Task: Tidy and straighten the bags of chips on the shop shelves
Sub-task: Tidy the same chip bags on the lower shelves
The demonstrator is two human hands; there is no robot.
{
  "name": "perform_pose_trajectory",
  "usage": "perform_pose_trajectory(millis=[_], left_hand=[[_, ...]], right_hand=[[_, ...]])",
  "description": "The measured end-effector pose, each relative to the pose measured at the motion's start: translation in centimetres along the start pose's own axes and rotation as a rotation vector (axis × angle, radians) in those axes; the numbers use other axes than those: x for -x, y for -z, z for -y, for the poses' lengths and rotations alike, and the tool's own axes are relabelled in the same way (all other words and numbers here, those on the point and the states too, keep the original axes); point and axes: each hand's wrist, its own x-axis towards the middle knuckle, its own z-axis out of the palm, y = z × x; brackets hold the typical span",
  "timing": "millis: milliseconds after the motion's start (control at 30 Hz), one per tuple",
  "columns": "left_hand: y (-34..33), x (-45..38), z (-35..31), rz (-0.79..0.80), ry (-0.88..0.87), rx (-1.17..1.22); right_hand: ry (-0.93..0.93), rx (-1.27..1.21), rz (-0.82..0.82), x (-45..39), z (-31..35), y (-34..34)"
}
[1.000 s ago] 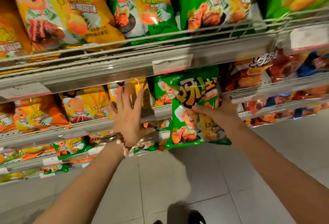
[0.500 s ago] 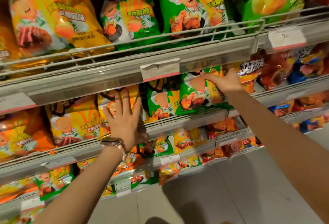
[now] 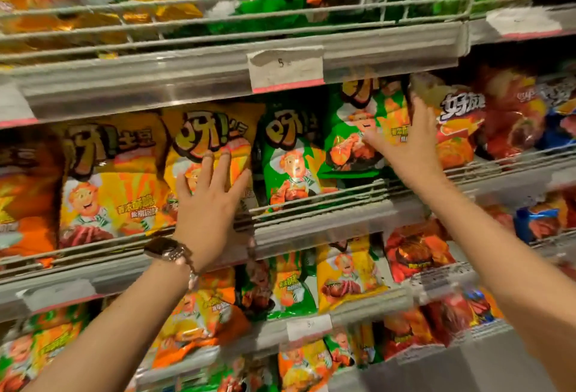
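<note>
The left hand [image 3: 207,204] is spread wide, fingers straight and fanned, its palm and fingers laid flat against the front of a yellow chip bag [image 3: 215,142] standing on the middle shelf [image 3: 327,217]; it presses rather than grasps. A watch [image 3: 170,251] sits on that wrist, just below the hand. To the left of this hand stands another yellow chip bag [image 3: 109,179], and just to its right an upright green chip bag [image 3: 290,157].

The right hand [image 3: 405,142] is also released, fingers extended and slightly apart, resting flat on a second green chip bag [image 3: 358,129] that leans at a tilt behind the shelf's wire rail. Its fingertips reach up toward the bag's top edge, beside an orange-red chip bag [image 3: 458,123] on the hand's right. Above both hands, a price tag [image 3: 286,68] hangs on the upper shelf edge [image 3: 156,86]. More bags fill the shelves below the wrists.
</note>
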Motion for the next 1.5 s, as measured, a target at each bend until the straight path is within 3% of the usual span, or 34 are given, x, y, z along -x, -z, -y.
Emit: perform_pose_trajectory(millis=[133,233,333,533,667,767,867,933,1067,1167,1267,1367,1500], left_hand=[[-0.8,0.4,0.3,-0.087,-0.022,0.008],[-1.2,0.8,0.5,-0.145,-0.039,0.073],[-0.7,1.0,0.6,-0.107,-0.036,0.151],[-0.3,1.2,0.2,-0.104,-0.030,0.120],[-1.3,2.5,-0.6,-0.240,-0.016,0.095],[-2.4,4.6,-2.3,-0.451,-0.039,0.237],[-5.3,7.3,-4.7,-0.678,-0.140,0.317],[-8.0,8.8,-6.4,-0.699,-0.237,0.339],[-13.2,10.6,-8.6,-0.484,-0.329,0.396],[-15.7,10.8,-9.7,-0.131,-0.202,0.391],[-18.1,10.1,-10.4,0.215,-0.101,0.350],[-19.4,9.2,-10.9,0.280,-0.040,0.365],[-19.9,9.0,-11.3,0.259,-0.015,0.406]], right_hand=[[0.195,0.106,-0.067,3.4,-0.4,0.0],[0.152,0.128,-0.016,4.5,-0.8,-0.7],[0.162,0.157,0.071,4.0,-1.0,-0.2],[0.167,0.188,0.163,1.8,-2.6,1.8],[0.165,0.098,0.187,2.3,-3.3,0.8],[0.163,0.180,0.164,2.6,-3.3,0.4],[0.183,0.234,0.110,3.7,-3.5,0.0],[0.235,0.180,0.014,5.4,-3.5,-0.4],[0.394,0.010,-0.173,10.9,-3.6,-1.7],[0.451,-0.029,-0.052,16.1,-4.8,-4.0],[0.296,-0.009,0.133,19.9,-6.4,-6.5],[0.069,0.132,0.269,20.9,-8.4,-8.6],[-0.232,0.085,0.361,20.0,-9.7,-10.1]])
